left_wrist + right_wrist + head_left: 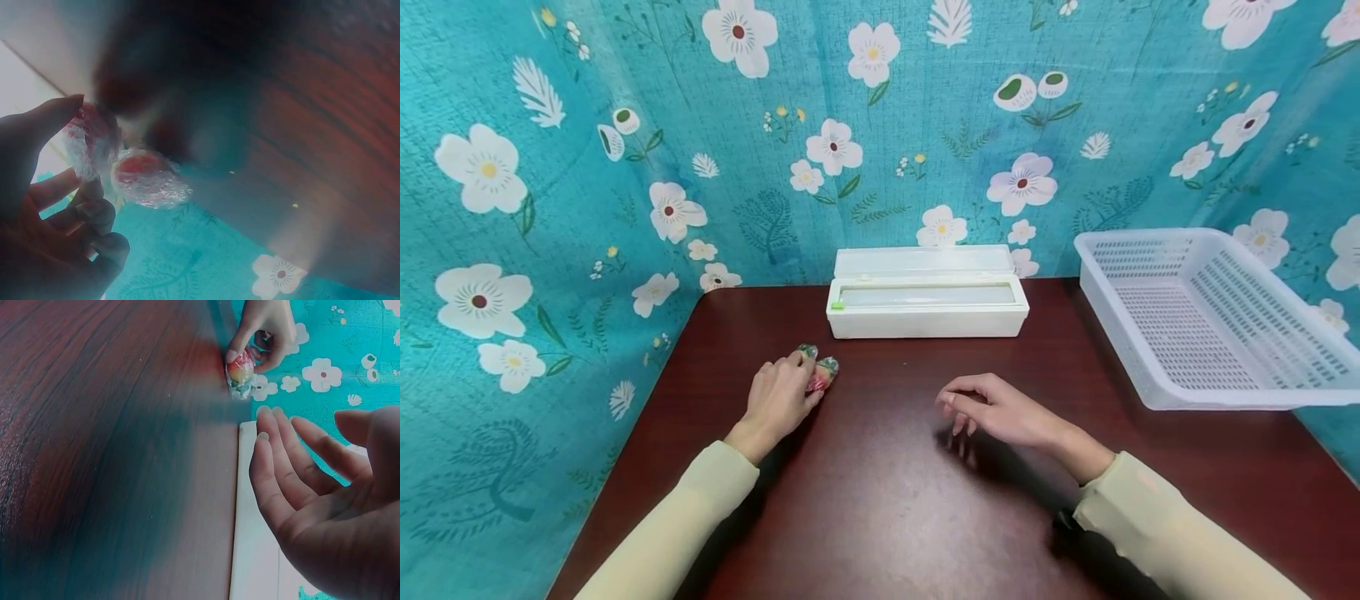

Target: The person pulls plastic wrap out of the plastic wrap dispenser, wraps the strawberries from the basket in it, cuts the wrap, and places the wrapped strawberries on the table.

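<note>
My left hand [778, 392] is low over the left part of the table. Between its thumb and fingers it pinches a small red piece wrapped in clear plastic film [94, 140]. A second film-wrapped red piece [150, 181] lies right beside it. Red, yellow and green show through the wrapping in the right wrist view, and the kind of food or object inside I cannot tell. My right hand [1000, 408] hovers above the middle of the table, fingers loosely bent and holding nothing. Its palm and spread fingers show in the right wrist view.
A long white cling film dispenser [925, 323] with its clear lid raised and a green slider stands at the table's back edge. A white plastic basket [1165, 398] sits at the back right. Teal flowered cloth [865, 167] hangs behind the dark red-brown table [865, 500].
</note>
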The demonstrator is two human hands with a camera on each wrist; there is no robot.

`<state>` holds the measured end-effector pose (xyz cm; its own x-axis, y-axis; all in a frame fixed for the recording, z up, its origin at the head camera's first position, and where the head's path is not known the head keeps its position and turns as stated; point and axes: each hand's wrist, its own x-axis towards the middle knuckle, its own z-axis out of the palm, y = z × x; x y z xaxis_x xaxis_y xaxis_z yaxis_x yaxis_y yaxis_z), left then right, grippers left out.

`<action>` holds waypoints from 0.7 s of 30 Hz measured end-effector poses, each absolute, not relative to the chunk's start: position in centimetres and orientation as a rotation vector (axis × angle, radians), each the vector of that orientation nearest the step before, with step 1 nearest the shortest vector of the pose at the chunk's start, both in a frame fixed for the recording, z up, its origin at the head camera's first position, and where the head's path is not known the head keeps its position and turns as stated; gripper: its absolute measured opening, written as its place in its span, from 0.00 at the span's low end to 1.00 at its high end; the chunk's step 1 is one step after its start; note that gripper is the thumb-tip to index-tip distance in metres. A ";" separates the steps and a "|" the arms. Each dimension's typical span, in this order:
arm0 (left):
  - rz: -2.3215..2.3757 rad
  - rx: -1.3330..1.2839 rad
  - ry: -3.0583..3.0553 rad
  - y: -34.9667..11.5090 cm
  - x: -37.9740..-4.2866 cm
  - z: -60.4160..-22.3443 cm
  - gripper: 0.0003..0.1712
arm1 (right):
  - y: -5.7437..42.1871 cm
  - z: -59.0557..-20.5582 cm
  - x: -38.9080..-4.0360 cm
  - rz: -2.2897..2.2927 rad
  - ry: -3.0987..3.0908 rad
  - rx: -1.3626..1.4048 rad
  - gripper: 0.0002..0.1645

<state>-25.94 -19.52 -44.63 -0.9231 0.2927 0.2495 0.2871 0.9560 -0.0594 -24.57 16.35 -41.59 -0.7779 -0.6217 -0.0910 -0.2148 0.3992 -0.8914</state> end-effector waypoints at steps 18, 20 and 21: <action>-0.250 -0.471 -2.814 -16.6 -24.9 -42.0 0.27 | 17.9 -40.1 -24.5 -1.321 2.404 -0.735 0.12; -0.297 -0.509 -2.768 -15.5 -24.7 -41.1 0.26 | 18.1 -39.6 -24.6 -1.311 2.450 -0.746 0.11; -0.324 -0.534 -2.747 -14.9 -24.6 -40.6 0.25 | 18.1 -39.4 -24.7 -1.307 2.477 -0.758 0.10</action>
